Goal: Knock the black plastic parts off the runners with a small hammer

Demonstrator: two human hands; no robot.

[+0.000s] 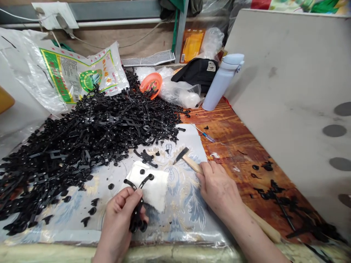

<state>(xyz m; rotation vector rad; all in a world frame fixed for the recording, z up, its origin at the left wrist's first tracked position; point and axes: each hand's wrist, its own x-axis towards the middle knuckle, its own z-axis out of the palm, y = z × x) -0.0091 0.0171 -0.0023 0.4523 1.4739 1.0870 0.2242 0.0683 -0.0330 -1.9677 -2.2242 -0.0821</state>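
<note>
Head view: the left hand [120, 215] grips one black linkage [136, 214], the right hand [221, 184] one hammer [192, 164]; far left, a printed bag's [90, 73] lettering is too blurred to read.

A heap of plastic linkage parts [109, 124] spreads over the left and rear middle of the table [227, 128]; a printed sack [90, 73] lies at its back left; a dish [151, 84] leans at its back right; a plastic bag [182, 95] sits between dish and bottle [222, 82]; a screwdriver [207, 136] lies before the bottle; nearer, a folded cloth [157, 188] rests on the tablecloth [181, 219], left of the hammer [192, 163]; loose parts [276, 197] lie at front right, beside an upright panel [290, 76].
</note>
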